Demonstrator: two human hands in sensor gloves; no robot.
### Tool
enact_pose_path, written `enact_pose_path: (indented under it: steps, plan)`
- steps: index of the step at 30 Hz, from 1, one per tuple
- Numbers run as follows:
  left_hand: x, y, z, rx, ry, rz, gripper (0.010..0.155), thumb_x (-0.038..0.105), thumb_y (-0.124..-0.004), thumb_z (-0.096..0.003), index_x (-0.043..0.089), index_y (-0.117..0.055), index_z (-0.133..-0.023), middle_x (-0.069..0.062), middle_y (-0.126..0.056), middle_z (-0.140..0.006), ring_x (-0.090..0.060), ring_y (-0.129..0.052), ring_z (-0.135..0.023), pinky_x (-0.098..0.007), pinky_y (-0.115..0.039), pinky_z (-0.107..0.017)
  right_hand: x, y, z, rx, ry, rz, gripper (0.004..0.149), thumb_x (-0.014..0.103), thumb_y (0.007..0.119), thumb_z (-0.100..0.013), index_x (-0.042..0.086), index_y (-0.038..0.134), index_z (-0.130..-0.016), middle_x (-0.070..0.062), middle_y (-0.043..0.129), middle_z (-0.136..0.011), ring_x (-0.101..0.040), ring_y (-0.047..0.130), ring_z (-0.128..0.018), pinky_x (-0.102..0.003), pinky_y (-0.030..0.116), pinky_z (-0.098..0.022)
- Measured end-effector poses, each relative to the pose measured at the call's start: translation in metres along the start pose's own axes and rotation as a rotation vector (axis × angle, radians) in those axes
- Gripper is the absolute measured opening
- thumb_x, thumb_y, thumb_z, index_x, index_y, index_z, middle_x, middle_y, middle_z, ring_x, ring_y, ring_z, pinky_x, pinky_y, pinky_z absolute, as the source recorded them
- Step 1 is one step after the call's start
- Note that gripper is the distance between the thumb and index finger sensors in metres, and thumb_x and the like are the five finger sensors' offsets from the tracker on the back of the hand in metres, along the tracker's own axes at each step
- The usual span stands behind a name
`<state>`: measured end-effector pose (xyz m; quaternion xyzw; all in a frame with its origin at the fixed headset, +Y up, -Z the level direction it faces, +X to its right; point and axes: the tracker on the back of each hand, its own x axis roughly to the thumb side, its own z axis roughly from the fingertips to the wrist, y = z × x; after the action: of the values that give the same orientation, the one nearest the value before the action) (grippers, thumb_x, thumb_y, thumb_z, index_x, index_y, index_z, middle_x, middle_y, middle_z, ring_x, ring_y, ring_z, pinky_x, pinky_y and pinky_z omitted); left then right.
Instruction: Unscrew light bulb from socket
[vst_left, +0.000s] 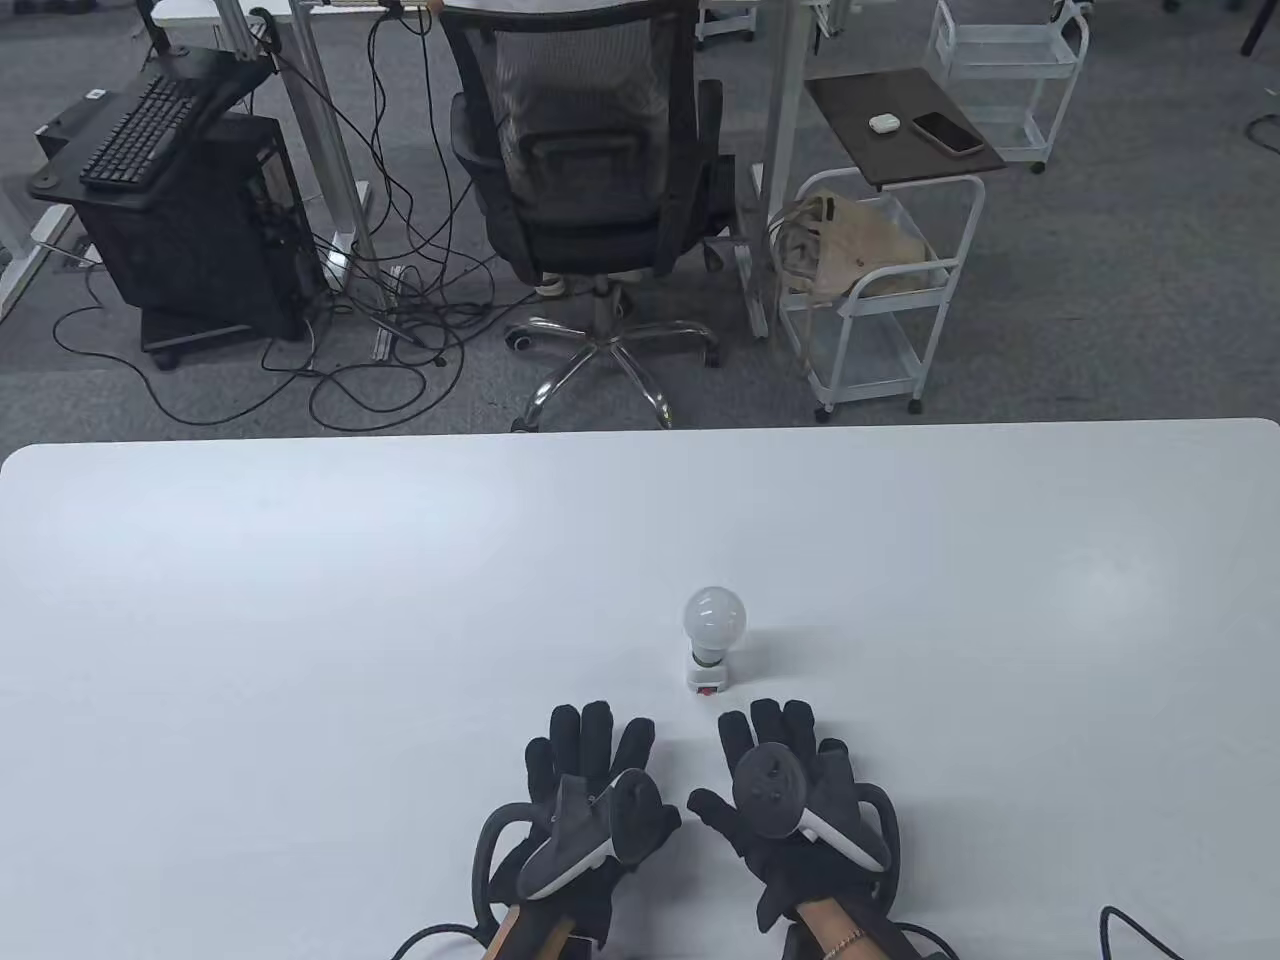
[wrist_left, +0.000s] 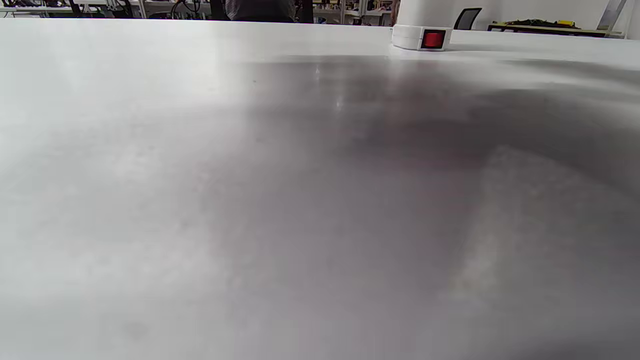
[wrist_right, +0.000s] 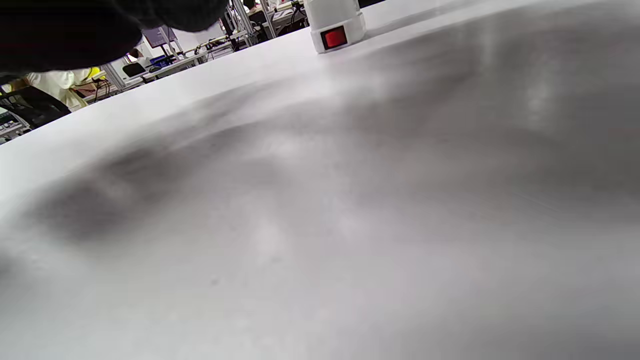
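Observation:
A white light bulb (vst_left: 714, 616) stands upright in a white socket base (vst_left: 708, 676) with a red switch, near the middle of the white table (vst_left: 300, 600). My left hand (vst_left: 590, 760) rests flat on the table, fingers spread, below and left of the socket. My right hand (vst_left: 780, 755) rests flat too, just below and right of the socket, empty. The socket base shows far off in the left wrist view (wrist_left: 420, 37) and in the right wrist view (wrist_right: 335, 25). A dark glove part (wrist_right: 75, 25) fills the right wrist view's top left corner.
Beyond the table's far edge stand an office chair (vst_left: 590, 180), a white cart (vst_left: 880, 290) and a computer stand (vst_left: 170, 200) with cables on the floor. A black cable (vst_left: 1140, 925) lies at the table's front right.

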<state>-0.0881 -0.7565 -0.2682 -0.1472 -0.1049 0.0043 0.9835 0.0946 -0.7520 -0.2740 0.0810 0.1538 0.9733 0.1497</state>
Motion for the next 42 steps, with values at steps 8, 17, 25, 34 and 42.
enact_pose_path:
  steps: [8,17,25,34,42]
  plan:
    - [0.000,-0.003,-0.002,-0.019,-0.006,-0.001,0.083,0.068,-0.049,-0.0590,0.032,-0.007,-0.121,-0.014,0.002,-0.130,-0.042,0.002,-0.111,-0.059,-0.012,-0.082,-0.002,-0.001,-0.001,0.015,0.014,-0.006,0.078,0.060,0.054,-0.064,0.017,0.019,-0.119,-0.019,0.010,-0.123,-0.044,0.000,-0.106,-0.066,0.014,-0.070]
    - [-0.002,0.000,-0.001,0.007,-0.003,0.015,0.083,0.068,-0.049,-0.0588,0.032,-0.007,-0.120,-0.014,0.002,-0.130,-0.042,0.002,-0.111,-0.059,-0.012,-0.082,-0.013,-0.003,-0.005,-0.006,0.040,-0.086,0.081,0.060,0.056,-0.063,0.014,0.021,-0.120,-0.022,0.014,-0.123,-0.047,0.004,-0.107,-0.066,0.017,-0.070]
    - [-0.003,0.001,0.000,0.020,0.003,0.013,0.083,0.068,-0.049,-0.0589,0.032,-0.007,-0.120,-0.014,0.001,-0.130,-0.042,0.002,-0.111,-0.059,-0.012,-0.082,-0.020,-0.016,-0.032,-0.084,0.103,-0.297,0.089,0.062,0.062,-0.059,0.009,0.022,-0.119,-0.026,0.026,-0.121,-0.053,0.016,-0.106,-0.068,0.024,-0.070]
    - [-0.007,-0.002,-0.002,0.002,0.016,0.034,0.083,0.068,-0.049,-0.0590,0.032,-0.007,-0.120,-0.015,0.000,-0.130,-0.043,0.002,-0.111,-0.059,-0.013,-0.082,-0.013,-0.009,-0.083,-0.074,0.259,-0.502,0.094,0.060,0.067,-0.059,0.010,0.010,-0.115,-0.027,0.010,-0.118,-0.055,0.007,-0.102,-0.067,0.016,-0.067]
    - [-0.006,-0.004,-0.003,-0.013,0.008,0.032,0.082,0.068,-0.049,-0.0589,0.032,-0.007,-0.120,-0.014,0.000,-0.130,-0.042,0.002,-0.111,-0.059,-0.012,-0.082,-0.014,-0.002,-0.108,-0.018,0.344,-0.551,0.098,0.061,0.067,-0.058,0.019,-0.003,-0.112,-0.019,-0.010,-0.114,-0.046,-0.012,-0.098,-0.063,-0.001,-0.062]
